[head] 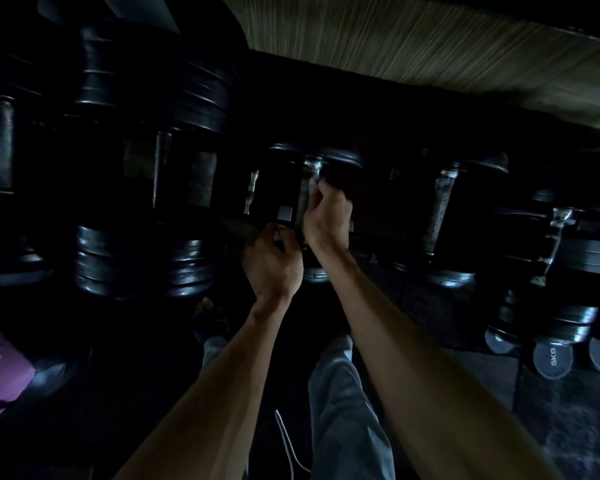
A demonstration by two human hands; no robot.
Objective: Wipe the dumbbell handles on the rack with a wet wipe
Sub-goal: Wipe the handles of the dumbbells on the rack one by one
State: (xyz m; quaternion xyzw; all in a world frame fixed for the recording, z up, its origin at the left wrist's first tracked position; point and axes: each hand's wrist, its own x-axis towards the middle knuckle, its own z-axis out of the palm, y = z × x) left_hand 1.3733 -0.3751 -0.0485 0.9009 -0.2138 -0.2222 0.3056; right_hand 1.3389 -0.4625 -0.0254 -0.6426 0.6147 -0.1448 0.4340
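Wipe (311,186) under right-hand fingers (326,192) against dumbbell handle (309,178)

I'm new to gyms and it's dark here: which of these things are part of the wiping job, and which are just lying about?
Part of the job:
- wet wipe, gripped by the right hand
- dumbbell handle under it
- left hand, curled on the dumbbell's near end
- next handle on the rack

Lying about:
- purple mat
- floor plates
- white cord
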